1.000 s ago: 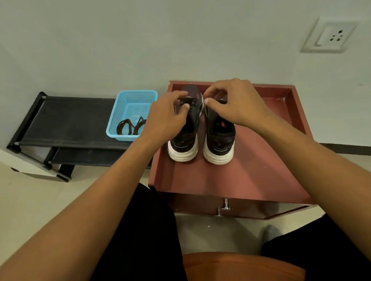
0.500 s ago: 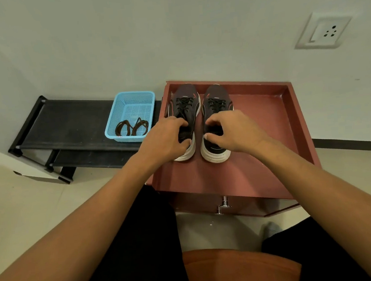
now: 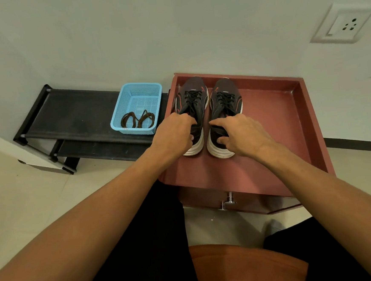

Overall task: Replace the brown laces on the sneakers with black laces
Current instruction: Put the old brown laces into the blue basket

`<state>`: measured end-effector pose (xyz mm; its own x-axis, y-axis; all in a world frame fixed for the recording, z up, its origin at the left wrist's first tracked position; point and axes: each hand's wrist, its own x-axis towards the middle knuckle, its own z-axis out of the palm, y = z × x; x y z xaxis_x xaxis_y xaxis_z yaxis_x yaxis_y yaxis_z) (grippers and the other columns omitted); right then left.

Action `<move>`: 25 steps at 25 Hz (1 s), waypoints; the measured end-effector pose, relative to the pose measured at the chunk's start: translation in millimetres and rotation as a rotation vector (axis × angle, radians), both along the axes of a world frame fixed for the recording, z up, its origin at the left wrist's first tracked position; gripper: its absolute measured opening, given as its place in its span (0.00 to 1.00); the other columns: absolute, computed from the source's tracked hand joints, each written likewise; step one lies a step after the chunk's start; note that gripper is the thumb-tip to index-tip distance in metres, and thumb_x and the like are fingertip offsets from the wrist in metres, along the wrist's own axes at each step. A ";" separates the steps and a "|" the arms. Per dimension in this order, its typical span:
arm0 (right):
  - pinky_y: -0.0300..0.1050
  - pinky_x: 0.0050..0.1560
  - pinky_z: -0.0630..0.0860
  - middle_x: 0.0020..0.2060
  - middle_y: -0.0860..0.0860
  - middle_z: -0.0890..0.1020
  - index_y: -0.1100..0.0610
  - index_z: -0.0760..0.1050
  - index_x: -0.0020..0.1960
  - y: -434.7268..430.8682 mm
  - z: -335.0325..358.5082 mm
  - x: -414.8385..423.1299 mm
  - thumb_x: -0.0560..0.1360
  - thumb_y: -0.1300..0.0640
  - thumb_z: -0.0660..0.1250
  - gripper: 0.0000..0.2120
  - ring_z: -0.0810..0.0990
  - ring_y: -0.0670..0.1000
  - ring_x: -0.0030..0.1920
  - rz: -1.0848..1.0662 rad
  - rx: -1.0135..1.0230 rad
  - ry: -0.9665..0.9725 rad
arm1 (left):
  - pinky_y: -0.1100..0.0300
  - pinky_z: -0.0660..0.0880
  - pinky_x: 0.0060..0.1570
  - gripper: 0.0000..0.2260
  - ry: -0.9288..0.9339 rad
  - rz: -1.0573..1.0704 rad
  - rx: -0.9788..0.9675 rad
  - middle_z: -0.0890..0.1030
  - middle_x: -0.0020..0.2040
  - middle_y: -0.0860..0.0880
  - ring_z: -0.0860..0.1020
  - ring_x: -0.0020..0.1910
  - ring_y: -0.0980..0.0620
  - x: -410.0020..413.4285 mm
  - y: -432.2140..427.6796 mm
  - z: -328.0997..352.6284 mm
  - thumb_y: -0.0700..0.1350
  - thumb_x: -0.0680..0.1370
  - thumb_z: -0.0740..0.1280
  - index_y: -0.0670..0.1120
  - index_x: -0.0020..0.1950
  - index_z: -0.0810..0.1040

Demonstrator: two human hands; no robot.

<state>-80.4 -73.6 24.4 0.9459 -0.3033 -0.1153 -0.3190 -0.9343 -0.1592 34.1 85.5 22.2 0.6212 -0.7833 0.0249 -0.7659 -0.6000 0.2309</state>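
Two dark grey sneakers with white soles and black laces stand side by side on the red-brown table (image 3: 278, 119), toes toward the wall. My left hand (image 3: 174, 135) grips the heel collar of the left sneaker (image 3: 191, 97), fingers curled into its opening. My right hand (image 3: 239, 134) grips the heel of the right sneaker (image 3: 225, 97), thumb on the heel side and fingers over the collar. The brown laces (image 3: 138, 119) lie coiled in the blue basket (image 3: 137, 93) to the left.
The blue basket sits on a black two-tier shoe rack (image 3: 73, 114) left of the table. The table has raised rims at the back and sides and a drawer knob (image 3: 228, 201) at its front. A wall socket (image 3: 343, 24) is at upper right. An orange seat (image 3: 245, 268) shows between my legs.
My hands came down from the laces near the tongues to the heels of the sneakers. The shoes now lie flat with their black-laced tops uncovered.
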 end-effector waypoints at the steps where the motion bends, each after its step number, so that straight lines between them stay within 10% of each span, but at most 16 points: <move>1: 0.57 0.55 0.82 0.63 0.54 0.83 0.42 0.71 0.76 2.1 0.5 0.0 0.79 0.52 0.73 0.27 0.82 0.61 0.62 -0.009 0.029 -0.014 | 0.46 0.80 0.50 0.14 0.001 0.003 -0.016 0.85 0.50 0.45 0.82 0.52 0.41 -0.7 -0.2 1.5 0.41 0.76 0.74 0.47 0.62 0.84; 25: 0.54 0.57 0.80 0.57 0.54 0.85 0.47 0.74 0.75 159.1 123.4 48.6 0.80 0.53 0.71 0.24 0.81 0.57 0.60 0.280 -0.007 -0.281 | 0.54 0.74 0.48 0.15 -0.140 0.261 -0.179 0.86 0.52 0.47 0.82 0.52 0.43 19.6 180.6 124.0 0.42 0.78 0.74 0.53 0.64 0.84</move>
